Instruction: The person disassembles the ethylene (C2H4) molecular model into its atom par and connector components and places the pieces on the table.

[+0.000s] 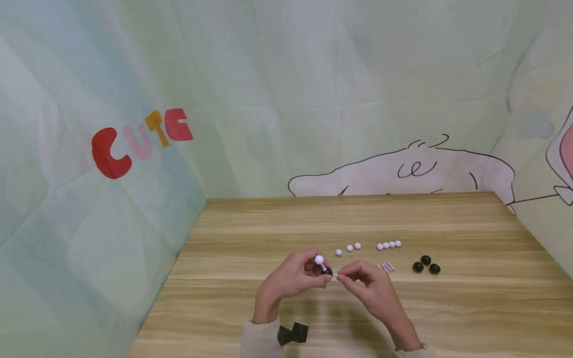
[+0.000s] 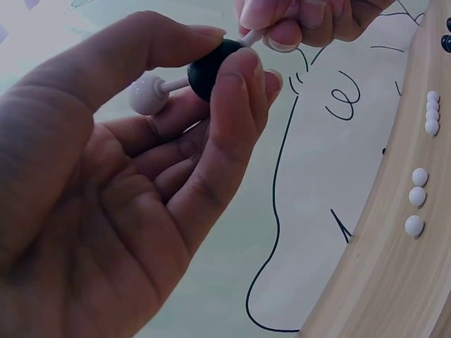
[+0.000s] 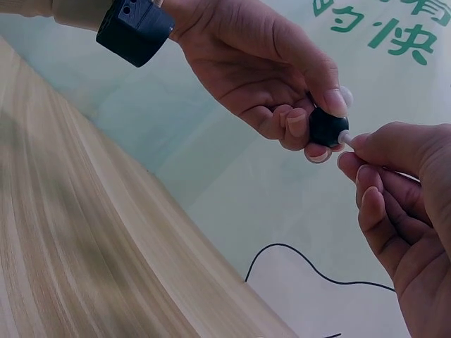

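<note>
My left hand (image 1: 295,273) pinches a black ball (image 2: 210,69) between thumb and fingers. From that ball a short white stick leads to a white ball (image 2: 146,94), which stands up beside the left fingers in the head view. On the black ball's other side is a second white stick (image 3: 346,138), its inner end at the ball's surface. Thumb and forefinger of my right hand (image 1: 369,288) pinch the outer part of this stick, hiding its far end. Both hands are held above the wooden table, close together.
Beyond the hands lie three loose white balls (image 1: 349,248) and a row of several more white balls (image 1: 389,244). Short white sticks (image 1: 387,267) lie right of the right hand, then three black balls (image 1: 426,260). A printed cloth (image 1: 358,99) hangs behind the wooden table (image 1: 224,288).
</note>
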{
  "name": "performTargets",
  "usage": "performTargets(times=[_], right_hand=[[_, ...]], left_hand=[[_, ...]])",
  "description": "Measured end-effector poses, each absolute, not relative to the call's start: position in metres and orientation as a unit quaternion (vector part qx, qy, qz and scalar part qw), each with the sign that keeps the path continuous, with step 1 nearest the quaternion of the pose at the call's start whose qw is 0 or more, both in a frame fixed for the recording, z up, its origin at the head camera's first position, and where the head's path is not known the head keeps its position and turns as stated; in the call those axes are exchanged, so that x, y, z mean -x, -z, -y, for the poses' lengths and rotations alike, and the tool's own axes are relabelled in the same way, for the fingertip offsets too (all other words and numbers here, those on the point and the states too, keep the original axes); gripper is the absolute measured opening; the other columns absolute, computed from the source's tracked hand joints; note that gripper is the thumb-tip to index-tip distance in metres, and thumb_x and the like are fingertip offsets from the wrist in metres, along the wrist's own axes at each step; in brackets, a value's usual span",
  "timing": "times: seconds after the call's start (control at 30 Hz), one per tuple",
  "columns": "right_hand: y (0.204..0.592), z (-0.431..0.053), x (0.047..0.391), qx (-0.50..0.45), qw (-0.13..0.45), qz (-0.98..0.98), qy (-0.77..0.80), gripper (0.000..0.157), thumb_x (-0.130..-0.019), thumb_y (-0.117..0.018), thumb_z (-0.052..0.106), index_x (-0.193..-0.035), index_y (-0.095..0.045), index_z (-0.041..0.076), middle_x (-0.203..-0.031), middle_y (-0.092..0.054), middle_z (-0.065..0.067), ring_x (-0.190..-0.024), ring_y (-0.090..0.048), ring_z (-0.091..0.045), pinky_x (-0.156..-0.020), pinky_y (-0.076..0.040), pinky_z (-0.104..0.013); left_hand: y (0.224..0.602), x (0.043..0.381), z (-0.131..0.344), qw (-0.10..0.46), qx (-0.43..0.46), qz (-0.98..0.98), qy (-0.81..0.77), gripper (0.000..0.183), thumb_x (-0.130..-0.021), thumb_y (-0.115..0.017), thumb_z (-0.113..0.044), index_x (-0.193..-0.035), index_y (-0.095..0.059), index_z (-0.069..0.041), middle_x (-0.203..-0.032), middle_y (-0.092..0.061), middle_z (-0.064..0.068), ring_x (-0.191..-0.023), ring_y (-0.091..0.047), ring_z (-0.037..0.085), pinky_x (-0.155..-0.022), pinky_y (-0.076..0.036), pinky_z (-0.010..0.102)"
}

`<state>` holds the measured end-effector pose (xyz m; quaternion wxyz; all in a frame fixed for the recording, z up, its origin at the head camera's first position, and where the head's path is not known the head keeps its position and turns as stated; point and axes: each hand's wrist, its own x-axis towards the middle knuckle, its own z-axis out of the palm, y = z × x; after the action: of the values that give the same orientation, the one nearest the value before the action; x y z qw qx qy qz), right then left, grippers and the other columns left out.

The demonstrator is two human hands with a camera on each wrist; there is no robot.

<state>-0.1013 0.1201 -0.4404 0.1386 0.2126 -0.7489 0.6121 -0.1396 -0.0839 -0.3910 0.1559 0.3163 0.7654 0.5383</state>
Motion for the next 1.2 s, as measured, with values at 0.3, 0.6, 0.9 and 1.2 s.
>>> performTargets(times=[0.3, 0.6, 0.9, 1.2], right_hand=[[0.4414, -0.1194, 0.1008, -0.212, 0.158, 0.757, -0.597, 0.01, -0.084, -0.071, 0.005, -0.087, -0.069, 0.015, -0.086, -0.071, -0.001, -0.077, -0.067, -0.008, -0.066, -0.055, -0.03], [0.4425, -0.1197, 0.1007, -0.233, 0.184, 0.749, -0.592, 0.014, -0.083, -0.07, 0.0, -0.087, -0.069, 0.013, -0.086, -0.071, -0.003, -0.077, -0.066, -0.008, -0.065, -0.055, -0.029], [0.4414, -0.12, 0.1001, -0.234, 0.182, 0.751, -0.591, 0.013, -0.083, -0.07, 0.0, -0.087, -0.069, 0.013, -0.087, -0.071, -0.004, -0.078, -0.066, -0.008, -0.066, -0.055, -0.027], [0.4413, -0.12, 0.1, -0.217, 0.16, 0.751, -0.602, 0.011, -0.084, -0.07, 0.002, -0.087, -0.068, 0.012, -0.086, -0.071, -0.004, -0.076, -0.066, -0.007, -0.064, -0.055, -0.027]], left_hand=[[0.3916, 0.14, 0.0845, 0.163, -0.311, -0.768, -0.536, 0.016, -0.085, -0.069, -0.005, -0.095, -0.06, 0.001, -0.085, -0.066, 0.015, -0.069, -0.063, 0.005, -0.065, -0.052, 0.02], [0.39, 0.1394, 0.0842, 0.169, -0.303, -0.77, -0.535, 0.015, -0.084, -0.069, -0.004, -0.095, -0.06, 0.001, -0.087, -0.067, 0.014, -0.071, -0.063, 0.005, -0.067, -0.053, 0.02], [0.3885, 0.1399, 0.0836, 0.164, -0.305, -0.778, -0.523, 0.014, -0.084, -0.069, -0.005, -0.095, -0.06, -0.001, -0.086, -0.066, 0.01, -0.071, -0.062, 0.005, -0.066, -0.051, 0.019], [0.3881, 0.1396, 0.083, 0.159, -0.302, -0.783, -0.52, 0.014, -0.084, -0.07, -0.006, -0.094, -0.061, -0.003, -0.088, -0.066, 0.008, -0.073, -0.062, 0.005, -0.068, -0.052, 0.019]])
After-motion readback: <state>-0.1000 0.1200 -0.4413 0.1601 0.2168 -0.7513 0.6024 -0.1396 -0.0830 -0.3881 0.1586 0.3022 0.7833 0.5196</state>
